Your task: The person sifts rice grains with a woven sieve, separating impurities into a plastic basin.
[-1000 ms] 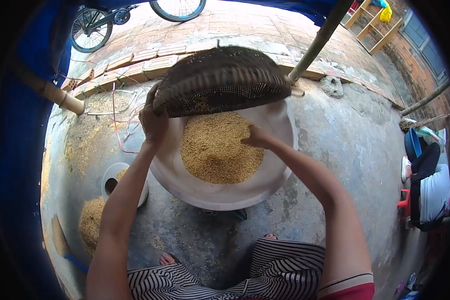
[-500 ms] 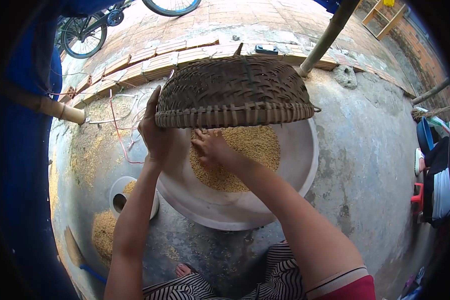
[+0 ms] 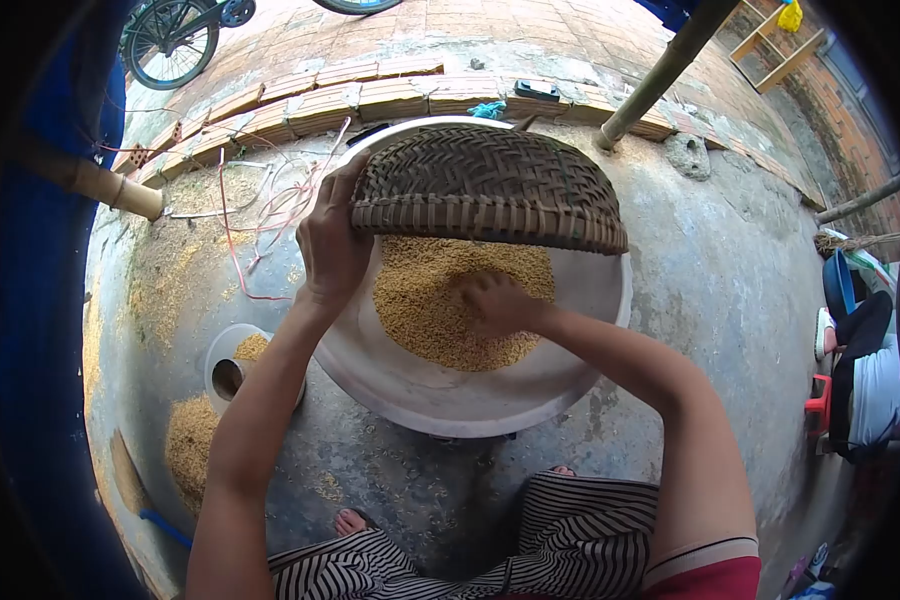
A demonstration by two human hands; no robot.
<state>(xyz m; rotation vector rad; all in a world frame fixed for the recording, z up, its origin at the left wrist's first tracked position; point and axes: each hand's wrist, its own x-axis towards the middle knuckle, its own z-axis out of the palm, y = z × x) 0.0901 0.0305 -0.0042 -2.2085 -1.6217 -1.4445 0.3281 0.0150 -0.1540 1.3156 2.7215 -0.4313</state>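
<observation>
The left hand [image 3: 332,240] pinches the brown, woven basket [image 3: 485,182] at its nine o'clock edge, above a round, pale basin [image 3: 450,398]; the right hand [image 3: 495,303] spreads over golden grain [image 3: 420,325]. One-sided support risks a drop.

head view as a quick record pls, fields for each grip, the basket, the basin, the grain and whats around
left grip: on the left edge of the basket
right grip: at the grain; too blurred to tell whether it holds any
basket: brown, woven, tilted over the far part of the basin, outer weave facing the camera
basin: wide, pale, round
grain: golden, heaped inside the basin
floor, left: white container, grain pile
right edge: red stool
</observation>
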